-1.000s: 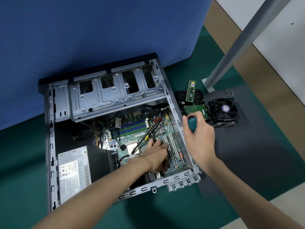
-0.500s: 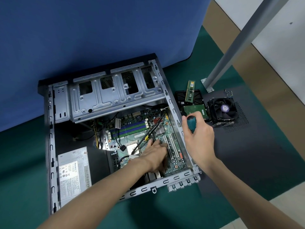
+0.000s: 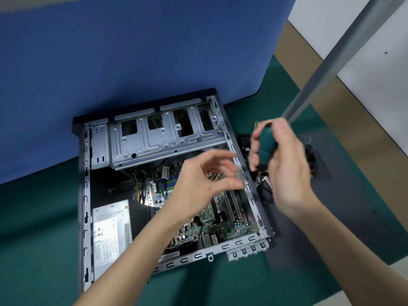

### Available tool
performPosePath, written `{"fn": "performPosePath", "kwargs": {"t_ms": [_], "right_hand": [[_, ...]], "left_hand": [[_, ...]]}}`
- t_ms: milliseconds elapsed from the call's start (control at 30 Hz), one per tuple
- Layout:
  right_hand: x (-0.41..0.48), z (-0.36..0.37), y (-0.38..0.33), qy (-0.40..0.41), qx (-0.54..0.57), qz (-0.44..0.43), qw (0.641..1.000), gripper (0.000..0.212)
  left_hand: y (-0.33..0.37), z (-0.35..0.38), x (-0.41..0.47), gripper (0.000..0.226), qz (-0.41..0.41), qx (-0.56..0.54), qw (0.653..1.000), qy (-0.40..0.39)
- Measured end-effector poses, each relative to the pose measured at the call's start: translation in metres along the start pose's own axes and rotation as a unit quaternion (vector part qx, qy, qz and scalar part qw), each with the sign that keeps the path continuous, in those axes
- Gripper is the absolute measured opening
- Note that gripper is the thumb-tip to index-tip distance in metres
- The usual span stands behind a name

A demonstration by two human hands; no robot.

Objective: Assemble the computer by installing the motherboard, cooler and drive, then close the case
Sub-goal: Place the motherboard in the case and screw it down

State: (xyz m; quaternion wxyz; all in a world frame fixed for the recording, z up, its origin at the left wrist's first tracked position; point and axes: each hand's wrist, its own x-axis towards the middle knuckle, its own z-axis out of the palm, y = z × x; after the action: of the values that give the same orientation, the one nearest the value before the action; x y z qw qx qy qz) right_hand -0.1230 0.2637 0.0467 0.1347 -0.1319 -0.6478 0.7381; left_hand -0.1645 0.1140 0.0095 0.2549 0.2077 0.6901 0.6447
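Now right hand point(image 3: 287, 173) grips screwdriver point(image 3: 267, 144), left hand point(image 3: 203, 180) hangs loose; power-supply label point(image 3: 106, 237) unreadable.

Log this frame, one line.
left grip: above motherboard, blurred | right grip: holds screwdriver over case edge | motherboard: in case

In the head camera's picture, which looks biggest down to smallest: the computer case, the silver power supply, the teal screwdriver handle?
1. case
2. power supply
3. screwdriver handle: it is blurred and probably raised nearer the camera, which enlarges it, yet it still looks clearly smallest.
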Motion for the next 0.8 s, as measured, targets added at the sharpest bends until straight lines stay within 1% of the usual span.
{"fn": "performPosePath", "kwargs": {"t_ms": [33, 67, 133, 200, 267, 300, 333, 367, 400, 433, 467, 500, 533, 567, 667, 767, 800], "right_hand": [[-0.001, 0.010, -0.001, -0.030, 0.008, 0.011, 0.999, 0.029], [-0.002, 0.020, -0.001, -0.049, 0.013, 0.020, 0.999, 0.029], [-0.004, 0.032, 0.002, -0.064, 0.028, 0.030, 0.997, 0.027], [-0.008, 0.038, 0.005, -0.072, 0.054, 0.050, 0.995, 0.027], [-0.011, 0.039, 0.011, -0.097, 0.062, 0.074, 0.991, 0.028], [-0.014, 0.039, 0.015, -0.113, 0.044, 0.079, 0.989, 0.029], [-0.016, 0.038, 0.020, -0.126, 0.007, 0.076, 0.989, 0.030], [-0.018, 0.035, 0.025, -0.130, -0.058, 0.060, 0.988, 0.031], [-0.018, 0.030, 0.030, -0.115, -0.142, 0.035, 0.982, 0.034], [-0.017, 0.022, 0.035, -0.082, -0.229, 0.011, 0.970, 0.037], [-0.016, 0.013, 0.041, -0.035, -0.295, -0.006, 0.955, 0.040], [-0.015, 0.003, 0.046, 0.009, -0.326, -0.006, 0.945, 0.040], [-0.015, -0.007, 0.053, 0.040, -0.337, 0.008, 0.941, 0.039], [-0.016, -0.015, 0.061, 0.055, -0.345, 0.029, 0.936, 0.037], [-0.024, -0.026, 0.081, 0.035, -0.390, 0.079, 0.917, 0.039], [-0.028, -0.026, 0.093, 0.023, -0.403, 0.087, 0.911, 0.039], [-0.028, -0.026, 0.095, 0.023, -0.406, 0.086, 0.909, 0.039]], "left_hand": [[0.010, 0.002, 0.000, 0.059, 0.023, -0.015, 0.999, 0.024], [0.016, 0.003, 0.000, 0.063, 0.029, -0.016, 0.998, 0.055], [0.021, 0.001, -0.001, 0.066, 0.011, -0.004, 0.994, 0.112], [0.018, -0.004, -0.004, 0.072, -0.007, 0.013, 0.992, 0.123], [0.011, -0.009, -0.008, 0.079, -0.013, 0.028, 0.994, 0.109], [0.006, -0.011, -0.010, 0.080, -0.014, 0.027, 0.994, 0.102], [0.001, -0.013, -0.012, 0.077, -0.017, 0.027, 0.995, 0.098], [-0.005, -0.015, -0.014, 0.069, -0.024, 0.032, 0.994, 0.098], [-0.011, -0.017, -0.018, 0.056, -0.036, 0.042, 0.994, 0.097], [-0.019, -0.019, -0.021, 0.043, -0.057, 0.054, 0.993, 0.090], [-0.028, -0.021, -0.025, 0.031, -0.084, 0.059, 0.992, 0.075], [-0.036, -0.021, -0.029, 0.024, -0.110, 0.060, 0.991, 0.054], [-0.043, -0.021, -0.033, 0.021, -0.132, 0.062, 0.989, 0.031], [-0.050, -0.020, -0.036, 0.021, -0.146, 0.072, 0.987, 0.010], [-0.064, -0.016, -0.040, 0.027, -0.162, 0.104, 0.981, -0.026], [-0.071, -0.013, -0.040, 0.037, -0.185, 0.093, 0.976, -0.062], [-0.074, -0.011, -0.040, 0.035, -0.182, 0.108, 0.975, -0.071]]}}
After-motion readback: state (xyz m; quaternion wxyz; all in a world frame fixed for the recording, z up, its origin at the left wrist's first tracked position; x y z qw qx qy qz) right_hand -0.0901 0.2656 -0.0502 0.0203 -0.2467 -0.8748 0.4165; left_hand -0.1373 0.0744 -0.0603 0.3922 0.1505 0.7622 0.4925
